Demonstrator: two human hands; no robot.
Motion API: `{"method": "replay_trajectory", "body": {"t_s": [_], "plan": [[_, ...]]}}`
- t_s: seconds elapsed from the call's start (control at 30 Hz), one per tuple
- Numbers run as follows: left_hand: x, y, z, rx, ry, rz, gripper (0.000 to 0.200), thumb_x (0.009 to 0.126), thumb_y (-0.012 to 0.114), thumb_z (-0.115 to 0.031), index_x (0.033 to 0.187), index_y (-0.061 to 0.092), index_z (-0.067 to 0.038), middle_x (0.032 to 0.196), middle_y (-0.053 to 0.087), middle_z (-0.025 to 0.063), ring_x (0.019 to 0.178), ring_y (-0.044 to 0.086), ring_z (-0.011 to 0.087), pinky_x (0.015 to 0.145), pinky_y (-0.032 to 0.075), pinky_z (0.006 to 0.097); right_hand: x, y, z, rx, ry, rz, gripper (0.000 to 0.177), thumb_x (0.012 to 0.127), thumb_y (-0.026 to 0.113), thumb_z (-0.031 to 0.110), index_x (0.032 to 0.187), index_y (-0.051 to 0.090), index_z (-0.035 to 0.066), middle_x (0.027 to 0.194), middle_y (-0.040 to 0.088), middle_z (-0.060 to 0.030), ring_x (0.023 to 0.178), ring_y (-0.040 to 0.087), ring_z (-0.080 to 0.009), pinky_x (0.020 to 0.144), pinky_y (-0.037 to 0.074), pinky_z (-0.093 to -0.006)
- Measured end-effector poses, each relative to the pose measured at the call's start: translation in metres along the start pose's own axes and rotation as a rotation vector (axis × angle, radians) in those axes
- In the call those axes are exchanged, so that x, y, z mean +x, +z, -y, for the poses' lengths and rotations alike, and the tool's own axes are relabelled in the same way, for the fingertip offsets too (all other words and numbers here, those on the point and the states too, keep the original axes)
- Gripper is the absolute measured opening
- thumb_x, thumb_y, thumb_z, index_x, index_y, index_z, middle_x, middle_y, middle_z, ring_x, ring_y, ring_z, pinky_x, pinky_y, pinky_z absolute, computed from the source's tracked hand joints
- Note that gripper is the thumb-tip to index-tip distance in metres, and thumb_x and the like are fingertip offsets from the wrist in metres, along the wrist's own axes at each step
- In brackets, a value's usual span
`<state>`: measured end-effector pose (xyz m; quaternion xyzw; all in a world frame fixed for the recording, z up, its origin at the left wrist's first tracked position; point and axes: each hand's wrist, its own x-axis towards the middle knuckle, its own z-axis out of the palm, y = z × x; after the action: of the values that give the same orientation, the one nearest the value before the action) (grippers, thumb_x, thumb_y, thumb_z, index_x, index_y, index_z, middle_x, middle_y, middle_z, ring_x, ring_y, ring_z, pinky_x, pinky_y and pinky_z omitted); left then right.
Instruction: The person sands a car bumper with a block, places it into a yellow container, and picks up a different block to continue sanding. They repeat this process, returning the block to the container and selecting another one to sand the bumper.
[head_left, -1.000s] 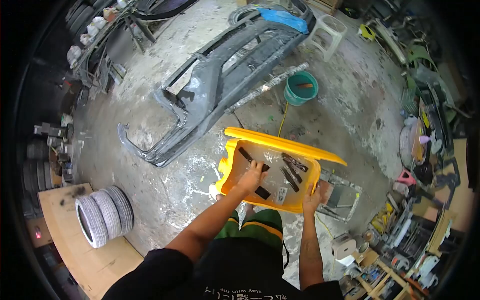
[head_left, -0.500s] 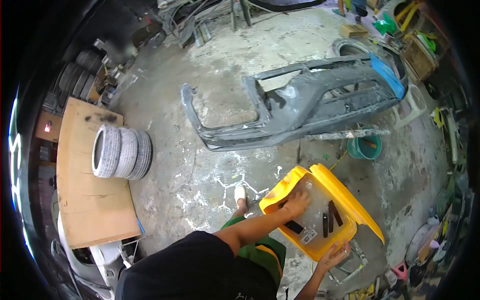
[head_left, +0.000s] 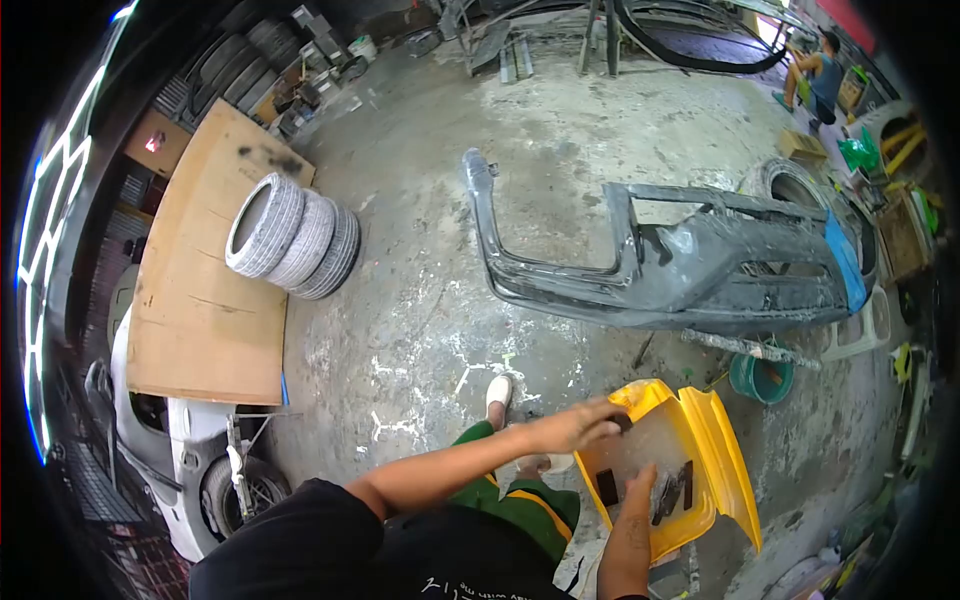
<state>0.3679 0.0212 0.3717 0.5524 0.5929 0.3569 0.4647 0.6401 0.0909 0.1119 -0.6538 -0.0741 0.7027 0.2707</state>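
A yellow plastic box (head_left: 668, 395) with its lid (head_left: 735, 480) swung out to the right stands below me. Over its far left corner, my left hand (head_left: 578, 428) is closed around a small dark block (head_left: 622, 423). My right hand (head_left: 640, 488) reaches down into the box, beside several dark strips (head_left: 686, 484) lying on its bottom; its fingertips are partly hidden and blurred. Another dark rectangular piece (head_left: 607, 488) rests against the box's left inner side.
Ahead, a grey car bumper (head_left: 690, 270) is propped above the floor, with a green bucket (head_left: 762, 378) under it. Three stacked tires (head_left: 300, 235) stand left by a large tan board (head_left: 215, 290). A person (head_left: 820, 80) sits at the far right.
My left hand has come up out of the box with the dark block. My right hand has left the box's near rim and moved inside. The view has swung left.
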Motion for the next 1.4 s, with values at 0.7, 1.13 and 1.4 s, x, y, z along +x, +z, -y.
{"method": "replay_trajectory", "body": {"t_s": [0.7, 1.13, 1.4], "plan": [[0.010, -0.175, 0.204, -1.468, -0.257, -0.505, 0.053, 0.101, 0.062, -0.031, 0.146, 0.045, -0.010, 0.117, 0.065, 0.0068, 0.095, 0.066, 0.0145, 0.071, 0.058, 0.0276, -0.192, 0.405, -0.015, -0.748, -0.241, 0.648, 0.044, 0.101, 0.059, 0.038, 0.115, 0.065, -0.004, 0.112, 0.069, -0.0153, 0.099, 0.069, -0.0236, 0.090, 0.057, -0.0366], [-0.045, -0.266, 0.299, -0.808, -0.354, -1.260, 0.046, 0.100, 0.064, -0.030, 0.139, 0.054, -0.008, 0.106, 0.067, 0.0119, 0.092, 0.064, 0.0189, 0.084, 0.052, 0.0341, -0.064, 0.589, -0.055, -1.281, -1.072, 0.555, 0.072, 0.086, 0.076, 0.049, 0.128, 0.059, -0.007, 0.122, 0.067, -0.0180, 0.115, 0.063, -0.0293, 0.100, 0.046, -0.0384], [0.018, -0.236, 0.285, -0.221, -0.321, -1.481, 0.044, 0.099, 0.061, -0.017, 0.139, 0.053, 0.000, 0.104, 0.054, 0.0210, 0.093, 0.058, 0.0363, 0.085, 0.048, 0.0402, -0.047, 0.623, -0.064, -1.301, -0.531, 0.737, 0.059, 0.080, 0.080, 0.034, 0.115, 0.064, -0.011, 0.111, 0.069, -0.0180, 0.098, 0.065, -0.0251, 0.088, 0.049, -0.0338]]}}
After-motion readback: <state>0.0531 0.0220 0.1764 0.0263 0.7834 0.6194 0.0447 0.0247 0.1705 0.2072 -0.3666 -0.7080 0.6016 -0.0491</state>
